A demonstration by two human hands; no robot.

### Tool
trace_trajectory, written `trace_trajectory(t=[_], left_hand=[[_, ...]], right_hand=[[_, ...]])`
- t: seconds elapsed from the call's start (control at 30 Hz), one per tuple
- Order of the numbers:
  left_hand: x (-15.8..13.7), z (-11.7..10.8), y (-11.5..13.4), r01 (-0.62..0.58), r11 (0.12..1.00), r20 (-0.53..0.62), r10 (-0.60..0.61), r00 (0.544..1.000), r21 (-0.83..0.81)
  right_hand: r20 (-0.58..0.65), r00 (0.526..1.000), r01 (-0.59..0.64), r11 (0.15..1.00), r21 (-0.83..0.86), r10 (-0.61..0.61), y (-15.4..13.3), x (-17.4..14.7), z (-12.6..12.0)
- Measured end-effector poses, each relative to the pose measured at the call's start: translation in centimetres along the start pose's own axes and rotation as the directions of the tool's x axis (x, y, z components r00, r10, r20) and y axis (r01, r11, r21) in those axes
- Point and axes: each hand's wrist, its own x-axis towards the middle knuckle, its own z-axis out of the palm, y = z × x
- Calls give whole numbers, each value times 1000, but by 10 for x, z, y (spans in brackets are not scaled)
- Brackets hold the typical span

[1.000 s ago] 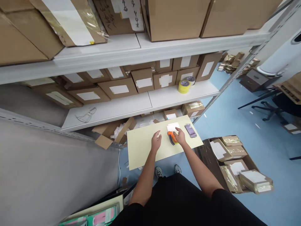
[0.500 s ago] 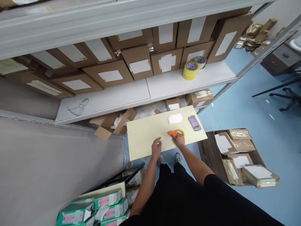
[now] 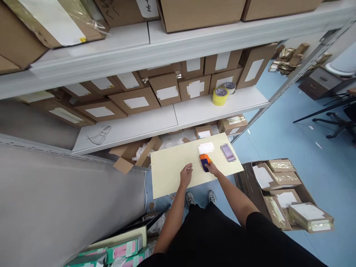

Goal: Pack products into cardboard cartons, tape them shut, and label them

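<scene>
On the pale yellow board, my right hand is closed on an orange and dark blue tape dispenser. A bit of yellow tape shows beside its orange part. My left hand is over the board to the left of the dispenser, its fingers loosely curved and apart, with no object visible in it. White paper labels lie just beyond the dispenser. Farther right on the board is a purple, pixelated item, whose kind I cannot make out.
The shelf ahead carries cardboard boxes, yellow tape rolls and clear glasses. An open carton sits below, left. A large box of taped parcels stands on the floor at right. Green-pink boxes are lower left.
My right hand has turned the tape dispenser, so its dark blue side now faces up. My left hand stays nearby, nearly the same. The head view has tilted upward, showing more upper shelf.
</scene>
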Motion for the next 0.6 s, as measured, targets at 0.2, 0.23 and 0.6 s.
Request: trace_trajectory(t=[0.2,0.23,0.6], left_hand=[[21,-23,29,-58,988,-35,54,998,-146],[25,-29,36,-71,986,-49,65,997,-153],[18,-83,140,-261,950,-107,245,964,-174]], right_hand=[[199,975,-13,872,490,-98,-73,-37,-17],[190,973,16,856,516,-133,-85,-45,-16],[40,908,394,881,261,-417,-199,-93,-11]])
